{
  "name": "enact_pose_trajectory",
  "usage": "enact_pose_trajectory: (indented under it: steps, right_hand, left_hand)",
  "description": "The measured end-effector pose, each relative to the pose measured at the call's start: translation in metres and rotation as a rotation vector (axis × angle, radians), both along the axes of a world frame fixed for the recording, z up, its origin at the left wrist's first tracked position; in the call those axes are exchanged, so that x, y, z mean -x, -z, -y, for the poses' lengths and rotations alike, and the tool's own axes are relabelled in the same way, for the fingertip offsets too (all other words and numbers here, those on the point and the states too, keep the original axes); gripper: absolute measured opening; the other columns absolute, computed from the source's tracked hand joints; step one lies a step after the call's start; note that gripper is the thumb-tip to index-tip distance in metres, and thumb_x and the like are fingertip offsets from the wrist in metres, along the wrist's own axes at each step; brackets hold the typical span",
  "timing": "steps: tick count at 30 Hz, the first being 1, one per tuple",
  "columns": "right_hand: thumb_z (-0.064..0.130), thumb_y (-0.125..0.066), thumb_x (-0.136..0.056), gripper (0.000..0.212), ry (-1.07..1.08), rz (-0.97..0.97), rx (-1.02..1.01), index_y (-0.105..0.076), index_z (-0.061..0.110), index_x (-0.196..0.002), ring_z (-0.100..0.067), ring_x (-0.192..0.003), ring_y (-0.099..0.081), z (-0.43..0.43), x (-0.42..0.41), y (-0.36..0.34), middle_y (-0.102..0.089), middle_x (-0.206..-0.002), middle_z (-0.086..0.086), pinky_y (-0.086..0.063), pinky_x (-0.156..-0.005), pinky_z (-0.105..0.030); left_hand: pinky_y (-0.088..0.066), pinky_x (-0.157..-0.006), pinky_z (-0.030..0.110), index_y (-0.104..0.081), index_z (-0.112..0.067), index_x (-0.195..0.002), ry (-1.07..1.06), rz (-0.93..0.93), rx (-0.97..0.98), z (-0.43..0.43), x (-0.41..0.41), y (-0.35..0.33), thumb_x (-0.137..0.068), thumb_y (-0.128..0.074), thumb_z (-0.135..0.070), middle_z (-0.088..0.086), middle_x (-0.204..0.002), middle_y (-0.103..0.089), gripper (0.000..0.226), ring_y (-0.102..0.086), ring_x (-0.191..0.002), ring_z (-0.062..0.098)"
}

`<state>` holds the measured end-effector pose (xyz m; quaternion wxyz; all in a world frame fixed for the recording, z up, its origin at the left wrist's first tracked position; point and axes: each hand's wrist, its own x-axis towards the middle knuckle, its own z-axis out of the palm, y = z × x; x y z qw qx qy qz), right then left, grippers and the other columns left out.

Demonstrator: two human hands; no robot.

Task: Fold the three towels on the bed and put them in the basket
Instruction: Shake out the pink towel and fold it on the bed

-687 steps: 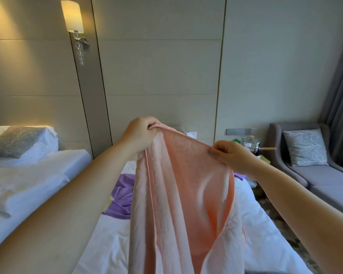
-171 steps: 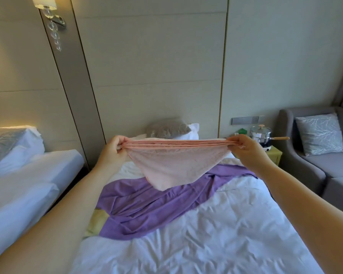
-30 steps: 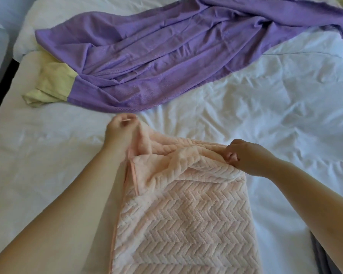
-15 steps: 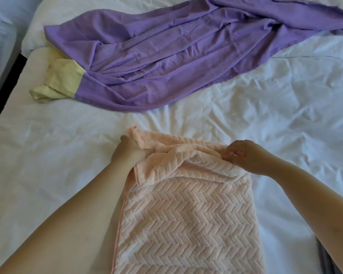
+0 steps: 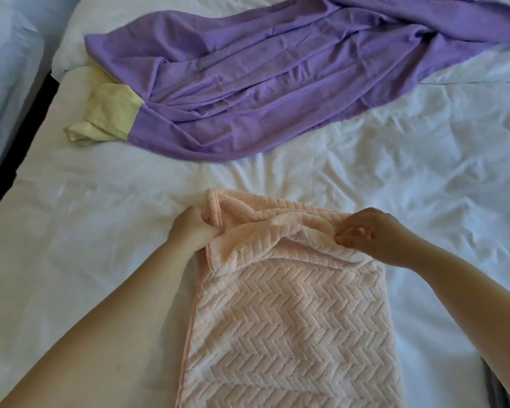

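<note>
— What are the fingers doing?
— On my left hand (image 5: pixel 192 231) they're curled tight round the far left corner of the pink towel (image 5: pixel 292 325). My right hand (image 5: pixel 376 235) pinches the bunched far edge on the right.
— Where's that towel?
— Lower centre of the frame, folded and lying on the white bed (image 5: pixel 71 260), its far end rumpled. The purple towel (image 5: pixel 262 83) sprawls across the top, apart from it. The yellow towel (image 5: pixel 106 116) touches the purple one's left end, upper left.

pink towel (image 5: pixel 289 319): plush chevron-ribbed cloth | purple towel (image 5: pixel 262 83): thin smooth cloth
</note>
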<state>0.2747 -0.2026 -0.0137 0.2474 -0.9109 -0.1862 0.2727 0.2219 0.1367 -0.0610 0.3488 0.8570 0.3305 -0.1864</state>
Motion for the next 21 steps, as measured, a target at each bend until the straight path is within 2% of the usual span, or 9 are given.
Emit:
enact_pose_trajectory:
  steps: [2,5,8,10,12,15,17,19,21]
  right_hand:
    - [0.070,-0.053,-0.069,0.033,-0.043,-0.034,0.019,-0.059,0.045,-0.090,0.000,-0.089,-0.057,-0.007,0.004,-0.004,-0.061,-0.086,0.023,-0.044,-0.085,-0.025]
    - [0.085,-0.044,-0.054,0.075,-0.137,0.062,0.096,-0.052,0.039,-0.112,-0.002,-0.093,-0.058,-0.013,0.011,-0.005,-0.059,-0.098,0.027,-0.035,-0.099,-0.030]
    - [0.087,-0.041,-0.058,0.087,-0.149,0.211,0.113,-0.041,0.040,-0.131,-0.011,-0.120,-0.048,-0.032,0.016,-0.002,-0.047,-0.133,0.016,-0.024,-0.111,-0.041]
    - [0.083,-0.050,-0.060,0.089,-0.278,0.282,0.092,-0.026,0.049,-0.139,-0.008,-0.134,-0.029,-0.059,0.020,-0.003,-0.031,-0.148,0.019,-0.014,-0.114,-0.043]
    - [0.071,-0.061,-0.065,0.092,-0.524,0.341,0.158,-0.017,0.050,-0.143,-0.006,-0.138,-0.012,-0.089,0.026,-0.001,-0.017,-0.153,0.023,-0.005,-0.115,-0.044]
    - [0.048,-0.058,-0.085,0.055,-0.640,0.415,0.241,-0.039,0.042,-0.137,-0.011,-0.142,-0.020,-0.115,0.030,0.005,-0.034,-0.148,0.019,-0.001,-0.118,-0.047]
    - [0.039,-0.049,-0.093,0.023,-0.518,0.366,0.126,-0.057,0.038,-0.114,-0.011,-0.122,-0.047,-0.118,0.032,0.006,-0.062,-0.117,0.016,-0.011,-0.117,-0.043]
    - [0.036,-0.049,-0.093,0.013,-0.412,0.279,0.009,-0.060,0.033,-0.099,-0.010,-0.094,-0.059,-0.118,0.035,0.004,-0.067,-0.088,0.012,-0.023,-0.113,-0.037]
    - [0.036,-0.052,-0.091,0.011,-0.391,0.310,-0.021,-0.060,0.033,-0.097,-0.006,-0.081,-0.060,-0.114,0.037,0.004,-0.067,-0.081,0.013,-0.019,-0.114,-0.032]
  left_hand:
    - [-0.043,-0.054,0.029,-0.055,-0.012,-0.059,-0.039,0.067,-0.033,-0.002,-0.001,-0.002,-0.082,-0.058,-0.018,0.001,-0.062,-0.059,0.024,-0.057,-0.066,0.024]
    - [-0.050,-0.065,0.033,-0.063,-0.009,-0.073,-0.141,0.097,0.257,-0.008,0.002,-0.007,-0.090,-0.052,-0.029,0.010,-0.076,-0.066,0.028,-0.062,-0.074,0.027]
    - [-0.050,-0.059,0.029,-0.067,-0.020,-0.090,-0.093,-0.049,0.389,-0.006,0.013,-0.006,-0.092,-0.051,-0.043,0.004,-0.085,-0.070,0.028,-0.065,-0.078,0.021]
    - [-0.051,-0.059,0.031,-0.065,-0.020,-0.094,-0.094,-0.095,0.477,-0.002,0.019,-0.002,-0.088,-0.059,-0.027,0.007,-0.091,-0.069,0.011,-0.064,-0.079,0.020]
    - [-0.051,-0.062,0.031,-0.061,-0.020,-0.097,-0.108,-0.068,0.479,0.000,0.022,0.003,-0.074,-0.072,-0.018,0.005,-0.096,-0.067,0.026,-0.064,-0.082,0.018]
    - [-0.049,-0.067,0.027,-0.057,-0.024,-0.091,-0.098,0.057,0.292,0.001,0.017,0.003,-0.056,-0.083,-0.034,-0.006,-0.089,-0.065,0.044,-0.063,-0.085,0.012]
    - [-0.047,-0.066,0.027,-0.060,-0.023,-0.087,-0.031,0.080,0.183,0.006,0.011,0.000,-0.057,-0.082,-0.048,-0.010,-0.083,-0.066,0.045,-0.063,-0.081,0.012]
    - [-0.045,-0.068,0.027,-0.061,-0.021,-0.096,0.057,0.076,0.016,0.012,0.005,0.003,-0.062,-0.080,-0.049,-0.008,-0.087,-0.066,0.048,-0.063,-0.084,0.016]
    - [-0.043,-0.069,0.028,-0.059,-0.016,-0.105,0.126,0.084,-0.153,0.019,0.001,0.006,-0.071,-0.076,-0.035,0.001,-0.097,-0.068,0.043,-0.064,-0.092,0.024]
